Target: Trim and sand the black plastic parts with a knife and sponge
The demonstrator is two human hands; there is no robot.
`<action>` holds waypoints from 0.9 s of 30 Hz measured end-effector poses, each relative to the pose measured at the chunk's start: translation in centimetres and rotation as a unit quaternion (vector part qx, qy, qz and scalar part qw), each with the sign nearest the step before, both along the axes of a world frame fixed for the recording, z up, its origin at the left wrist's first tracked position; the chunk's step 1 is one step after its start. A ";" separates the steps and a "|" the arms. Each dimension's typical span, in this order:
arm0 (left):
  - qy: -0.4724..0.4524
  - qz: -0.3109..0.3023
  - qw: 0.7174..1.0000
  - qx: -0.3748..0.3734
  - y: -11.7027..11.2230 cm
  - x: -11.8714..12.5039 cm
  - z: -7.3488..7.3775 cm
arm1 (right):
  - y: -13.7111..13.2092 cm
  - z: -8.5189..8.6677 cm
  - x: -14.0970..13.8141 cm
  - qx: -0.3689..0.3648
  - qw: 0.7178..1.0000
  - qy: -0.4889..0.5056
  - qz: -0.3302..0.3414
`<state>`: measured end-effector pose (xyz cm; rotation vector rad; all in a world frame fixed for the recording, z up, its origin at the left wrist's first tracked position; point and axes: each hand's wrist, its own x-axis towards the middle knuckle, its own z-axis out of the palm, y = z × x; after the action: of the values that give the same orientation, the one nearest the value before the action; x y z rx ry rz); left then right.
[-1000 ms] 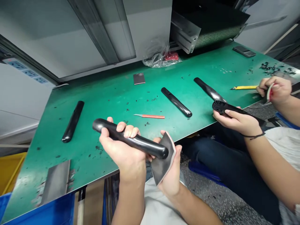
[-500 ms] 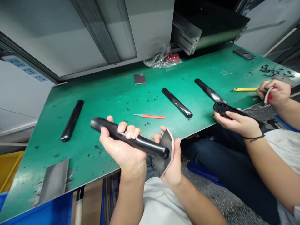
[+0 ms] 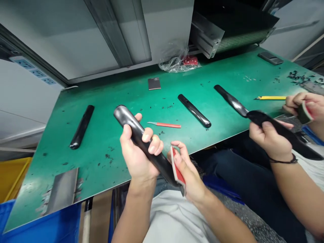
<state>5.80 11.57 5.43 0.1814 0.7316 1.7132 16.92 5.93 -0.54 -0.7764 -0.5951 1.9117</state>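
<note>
My left hand (image 3: 140, 152) is closed round a long glossy black plastic handle (image 3: 131, 123), which slants from upper left down to the right in front of me. In my right hand (image 3: 188, 172) is a bent sanding pad (image 3: 178, 168) with a red back and a grey edge. The pad lies against the lower end of the handle and partly hides it. On the table beyond my hands lies a craft knife (image 3: 165, 125) with a red grip. Other black handles rest to the left (image 3: 82, 126) and to the right (image 3: 194, 110) of it.
A co-worker's hands (image 3: 270, 141) at the right hold another black handle and a sanding pad. The green table (image 3: 108, 101) also carries a yellow craft knife (image 3: 270, 98), a small dark pad (image 3: 154, 83), a grey sheet (image 3: 63, 189), black scraps and a plastic bag (image 3: 174, 62).
My left hand has turned the handle more steeply and moved slightly right. My right hand has turned the pad so its red back shows. The co-worker has turned their handle.
</note>
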 end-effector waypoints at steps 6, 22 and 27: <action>-0.016 0.144 0.989 -0.002 1.0 -1.9 0.3 | -2.8 -3.8 -2.1 0.018 0.995 0.011 -0.100; 0.050 -0.094 0.988 -0.109 -0.1 -0.9 -1.7 | -1.4 -5.1 3.4 0.190 0.926 -0.237 -0.225; 0.129 -0.208 0.964 -0.106 -1.1 0.7 -4.3 | -3.0 -3.4 5.8 0.402 0.855 -0.311 -0.099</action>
<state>6.47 10.45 1.17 0.3859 0.9861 1.2139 22.74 2.97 -3.93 -0.8257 -1.5232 1.0129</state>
